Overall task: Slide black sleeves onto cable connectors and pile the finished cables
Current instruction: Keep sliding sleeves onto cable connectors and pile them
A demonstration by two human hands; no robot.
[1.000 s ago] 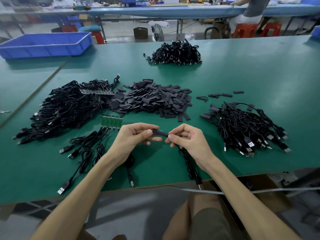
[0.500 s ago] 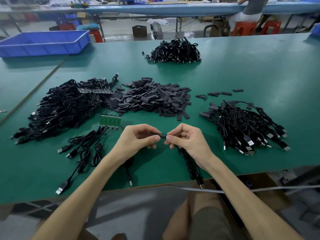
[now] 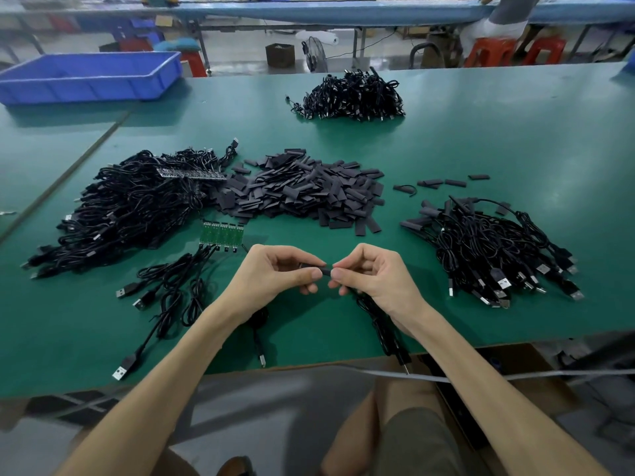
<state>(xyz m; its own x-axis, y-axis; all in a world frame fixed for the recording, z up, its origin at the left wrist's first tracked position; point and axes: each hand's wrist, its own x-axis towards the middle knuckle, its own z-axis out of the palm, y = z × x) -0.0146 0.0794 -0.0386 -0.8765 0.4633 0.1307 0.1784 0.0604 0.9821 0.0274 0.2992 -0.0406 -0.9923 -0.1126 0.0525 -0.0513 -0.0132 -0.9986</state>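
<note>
**Status: one sleeve being fitted; most of the stock not yet done**

The left grip (image 3: pixel 278 274) pinches a black sleeve (image 3: pixel 321 268) between thumb and fingertips. The right grip (image 3: pixel 371 273) pinches the end of a cable (image 3: pixel 381 324), whose cord drops beneath the wrist and over the near edge of the counter (image 3: pixel 515 139). The two grips meet just above the counter, and the sleeve bridges the gap between them. The fingers hide the connector, so we cannot tell how far the sleeve is on. We judge this fitting as under way, not complete.

Just left of the grips, a few loose cables (image 3: pixel 171 286) lie beside a strip of green circuit boards (image 3: pixel 221 231). Beyond the grips sits the heap of sleeves (image 3: pixel 302 190), amply stocked.

The right-hand pile (image 3: pixel 488 249) shows sleeved ends at its far side, so we take it as the finished pile. The left-hand pile (image 3: pixel 127 207) is larger, and we take it as stock awaiting sleeves. We cannot tell the status of the far pile (image 3: pixel 350 96).

On this reading, we judge the task less than half done. The cable in hand goes to the right-hand pile once sleeved.
</note>
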